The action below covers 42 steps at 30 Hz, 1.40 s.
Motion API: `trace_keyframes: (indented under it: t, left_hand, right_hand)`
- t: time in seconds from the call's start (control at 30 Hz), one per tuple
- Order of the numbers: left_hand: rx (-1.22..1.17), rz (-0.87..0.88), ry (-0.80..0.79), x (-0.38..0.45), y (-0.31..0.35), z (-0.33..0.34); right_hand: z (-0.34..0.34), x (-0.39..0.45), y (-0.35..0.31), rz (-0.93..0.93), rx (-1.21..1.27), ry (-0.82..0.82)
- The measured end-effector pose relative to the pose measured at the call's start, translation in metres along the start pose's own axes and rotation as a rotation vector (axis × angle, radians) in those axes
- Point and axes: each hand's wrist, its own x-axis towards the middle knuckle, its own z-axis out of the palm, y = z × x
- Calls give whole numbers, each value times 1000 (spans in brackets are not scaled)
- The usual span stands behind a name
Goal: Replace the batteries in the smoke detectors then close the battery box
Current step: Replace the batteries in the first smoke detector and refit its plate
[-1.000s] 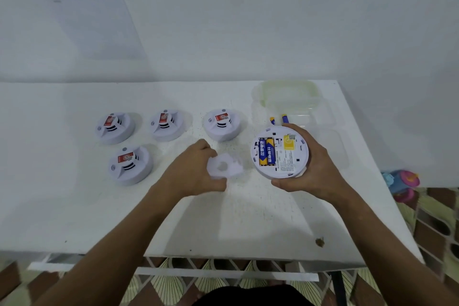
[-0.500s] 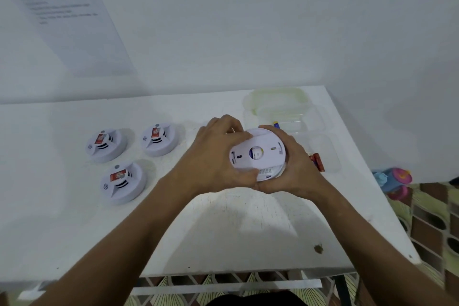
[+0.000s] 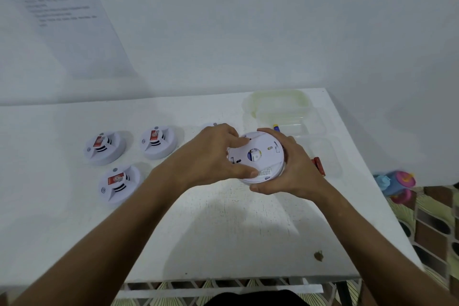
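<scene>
White smoke detector (image 3: 258, 156) gripped by both hands; three detectors (image 3: 159, 142) sit left.

white wall (image 3: 273, 20) | printed sheet (image 3: 59, 15) | white table (image 3: 211, 231) | patterned floor (image 3: 434, 226)

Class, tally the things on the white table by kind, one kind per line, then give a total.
Smoke detectors: 5 (mostly hidden) (held)
Clear plastic boxes: 1
Lids: 1
Batteries visible: 2
Total: 9
</scene>
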Motion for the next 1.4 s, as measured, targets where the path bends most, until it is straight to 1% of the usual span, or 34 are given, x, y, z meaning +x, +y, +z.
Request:
trace_keyframes:
  t: [0.07,0.17,0.4,0.53,0.6,0.67,0.77,0.87,1.0,1.07,1.13,1.2,1.27,1.33,1.4]
  left_hand:
    - [-51,9,-25,0,-1,-2]
    - [-96,67,-12,1,-1,-5]
    - [-63,117,-33,1,-12,-4]
    - [-232,100,-7,-1,-17,0]
    - [-365,37,-20,-6,-21,4]
    - [-396,-4,-31,-9,-22,8]
    - [-462,47,-52,-9,-24,15]
    - [-536,36,-67,-11,-27,16]
    - [-485,62,-29,-11,-31,14]
    - [-473,78,-27,-11,-29,14]
    - [-483,92,-34,-11,-28,14]
    - [-499,100,-24,-12,-28,13]
    - [-501,70,5,-12,-32,13]
    - [-442,37,29,-13,-36,15]
    - [-375,38,24,-14,-37,17]
  right_hand:
    - [-3,2,-3,9,10,-14]
    - [-7,5,-6,9,51,-29]
    - [-12,8,-10,17,51,-79]
    - [-13,7,-10,10,93,-53]
    - [-15,6,-11,13,132,-19]
    - [-16,4,-11,6,160,-7]
    - [-11,3,-10,-11,168,-26]
    - [-8,1,-6,14,27,-48]
    - [-7,1,-10,16,-309,-48]
    - [-7,1,-15,25,-428,-86]
    - [-7,2,-20,-2,-522,-130]
    - [-8,2,-21,-24,-550,-135]
    - [-9,1,-20,35,-460,-138]
    - [-10,2,-17,73,-231,-139]
    - [-10,2,-15,73,-8,-142]
